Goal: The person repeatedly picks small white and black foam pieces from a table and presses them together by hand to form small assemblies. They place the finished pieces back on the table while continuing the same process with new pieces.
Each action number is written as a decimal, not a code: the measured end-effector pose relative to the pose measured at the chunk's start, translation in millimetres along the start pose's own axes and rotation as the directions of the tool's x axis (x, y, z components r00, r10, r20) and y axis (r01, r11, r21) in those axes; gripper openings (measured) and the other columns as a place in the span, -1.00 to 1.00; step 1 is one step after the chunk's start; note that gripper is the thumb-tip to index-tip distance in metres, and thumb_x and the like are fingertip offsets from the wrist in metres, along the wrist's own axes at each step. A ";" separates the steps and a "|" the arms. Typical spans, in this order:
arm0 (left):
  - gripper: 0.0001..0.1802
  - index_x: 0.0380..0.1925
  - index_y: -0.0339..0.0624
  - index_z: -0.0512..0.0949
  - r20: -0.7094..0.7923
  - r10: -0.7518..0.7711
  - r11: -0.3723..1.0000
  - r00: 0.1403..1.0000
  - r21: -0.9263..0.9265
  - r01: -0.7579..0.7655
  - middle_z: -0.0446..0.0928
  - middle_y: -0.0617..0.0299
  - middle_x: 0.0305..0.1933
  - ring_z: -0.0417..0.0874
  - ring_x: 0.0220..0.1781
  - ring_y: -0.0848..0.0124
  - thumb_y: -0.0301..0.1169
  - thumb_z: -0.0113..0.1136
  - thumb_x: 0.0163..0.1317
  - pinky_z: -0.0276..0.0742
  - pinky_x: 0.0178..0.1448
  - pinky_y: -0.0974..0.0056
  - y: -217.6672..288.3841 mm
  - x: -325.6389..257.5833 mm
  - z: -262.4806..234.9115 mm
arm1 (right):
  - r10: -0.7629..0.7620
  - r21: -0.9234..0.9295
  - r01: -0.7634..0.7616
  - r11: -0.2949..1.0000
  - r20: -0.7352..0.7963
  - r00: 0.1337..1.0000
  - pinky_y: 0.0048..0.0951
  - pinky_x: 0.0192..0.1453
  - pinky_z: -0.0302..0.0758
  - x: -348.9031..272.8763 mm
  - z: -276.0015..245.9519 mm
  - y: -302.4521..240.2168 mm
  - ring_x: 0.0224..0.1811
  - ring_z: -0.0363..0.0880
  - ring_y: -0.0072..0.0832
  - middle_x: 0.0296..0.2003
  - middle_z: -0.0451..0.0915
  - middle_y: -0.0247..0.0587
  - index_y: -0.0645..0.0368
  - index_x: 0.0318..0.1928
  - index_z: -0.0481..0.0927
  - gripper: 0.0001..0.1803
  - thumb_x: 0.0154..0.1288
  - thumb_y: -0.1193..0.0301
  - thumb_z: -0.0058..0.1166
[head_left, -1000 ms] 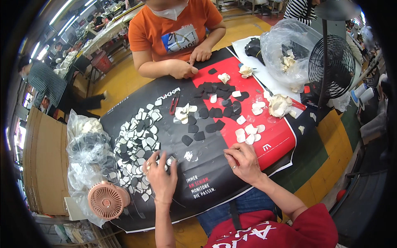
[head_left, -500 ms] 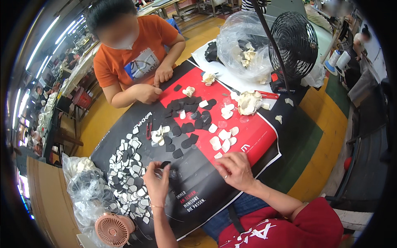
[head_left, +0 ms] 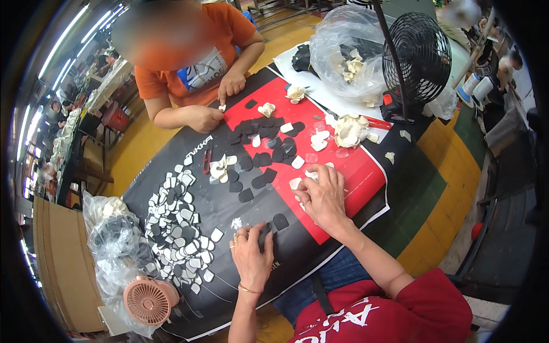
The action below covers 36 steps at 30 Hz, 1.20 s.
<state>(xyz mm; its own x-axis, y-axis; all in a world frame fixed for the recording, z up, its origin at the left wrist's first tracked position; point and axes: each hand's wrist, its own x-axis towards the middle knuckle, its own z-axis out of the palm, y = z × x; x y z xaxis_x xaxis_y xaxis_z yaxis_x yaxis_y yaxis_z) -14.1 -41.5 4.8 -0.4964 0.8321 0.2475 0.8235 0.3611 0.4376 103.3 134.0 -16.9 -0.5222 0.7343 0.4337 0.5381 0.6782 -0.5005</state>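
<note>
My left hand [head_left: 251,257] rests low over the black part of the table cover. Between its thumb and forefinger shows a small dark patch, partly hidden by the fingers. Just right of them lies a black rounded patch [head_left: 280,221]. My right hand [head_left: 324,197] reaches over the red part, its thumb and fingers closed on a white rounded patch [head_left: 311,175]. Another white patch [head_left: 295,183] sits beside those fingertips, and others under the hand are partly covered. Farther off are many loose black patches [head_left: 262,159].
White-edged patches [head_left: 186,228] form a pile at the left, near a pink fan [head_left: 150,300] and plastic bags [head_left: 117,254]. A co-worker in orange [head_left: 166,94] handles a small piece opposite. A black fan [head_left: 416,60], a clear bag [head_left: 349,54] and cream scraps [head_left: 350,131] stand far right.
My left hand has come down to the table and rightward from its raised position. The black patch to its right is newly in view. My right hand has moved forward onto the white patches.
</note>
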 end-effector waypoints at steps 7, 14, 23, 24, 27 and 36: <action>-0.65 -0.01 -0.18 0.65 -0.042 0.022 0.931 0.999 -0.364 -0.036 0.57 0.05 0.03 0.62 -0.03 0.18 -0.40 0.43 0.19 0.47 0.09 0.14 4.3 17.3 -7.6 | -0.086 0.415 0.027 0.909 0.125 0.988 -0.30 0.00 0.43 -4.0 -32.5 -13.6 -0.17 0.55 -0.36 -0.32 0.62 -0.33 0.18 -0.30 0.67 -0.84 0.26 0.38 0.36; -0.86 -0.24 -0.26 0.67 0.201 0.020 0.661 0.979 -0.738 0.137 0.69 0.20 -0.19 0.66 -0.14 0.34 -0.47 0.41 0.23 0.50 0.04 0.26 17.2 19.4 -13.9 | -0.009 0.704 -0.267 0.658 0.362 0.932 -0.49 -0.24 0.50 -17.9 -50.0 -32.9 -0.33 0.62 -0.58 -0.34 0.69 -0.28 0.26 -0.12 0.67 -0.79 0.31 0.42 0.35; -0.90 -0.27 -0.19 0.63 0.188 0.302 0.813 0.935 -0.562 -0.150 0.60 0.19 -0.20 0.61 -0.11 0.19 -0.41 0.24 0.31 0.39 0.05 0.16 1.4 11.5 -13.0 | -0.120 0.587 -0.351 0.729 0.615 0.779 -0.56 -0.23 0.58 -22.5 -59.4 -17.8 -0.28 0.67 -0.59 -0.28 0.71 -0.23 0.36 -0.03 0.70 -0.77 0.33 0.54 0.31; -0.90 -0.27 -0.19 0.63 0.163 0.296 0.814 0.941 -0.559 -0.160 0.60 0.19 -0.21 0.61 -0.12 0.19 -0.41 0.24 0.31 0.39 0.05 0.16 1.2 14.2 -9.9 | -0.076 0.573 -0.403 0.713 0.635 0.769 -0.56 -0.21 0.60 -22.8 -58.4 -17.0 -0.28 0.68 -0.57 -0.27 0.71 -0.21 0.37 -0.04 0.70 -0.78 0.34 0.55 0.30; -0.90 -0.25 -0.18 0.63 0.133 0.272 0.839 0.953 -0.517 -0.167 0.59 0.19 -0.15 0.59 -0.05 0.19 -0.40 0.23 0.32 0.40 0.08 0.13 2.4 18.0 -3.4 | -0.056 0.592 -0.377 0.712 0.583 0.810 -0.54 -0.19 0.64 -24.2 -54.1 -14.9 -0.27 0.74 -0.55 -0.30 0.73 -0.19 0.35 -0.09 0.72 -0.80 0.33 0.49 0.32; -0.71 -0.05 -0.02 0.68 0.158 0.401 0.916 0.902 -0.091 -0.392 0.47 0.16 0.36 0.39 0.44 0.16 -0.25 0.32 0.24 0.31 0.41 0.00 -36.8 34.6 12.7 | 0.063 0.591 -0.478 0.650 0.585 0.809 -0.53 -0.09 0.67 -21.8 -53.9 -4.1 -0.22 0.77 -0.48 -0.26 0.76 -0.09 0.44 -0.09 0.68 -0.84 0.37 0.60 0.24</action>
<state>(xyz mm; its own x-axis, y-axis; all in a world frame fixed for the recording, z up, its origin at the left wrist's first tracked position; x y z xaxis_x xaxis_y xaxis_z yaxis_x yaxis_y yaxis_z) -58.2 -20.6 -13.7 -0.0741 0.9620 0.2628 0.9235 -0.0333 0.3821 148.2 116.8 16.1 -0.7756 0.6199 -0.1191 0.2081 0.0730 -0.9754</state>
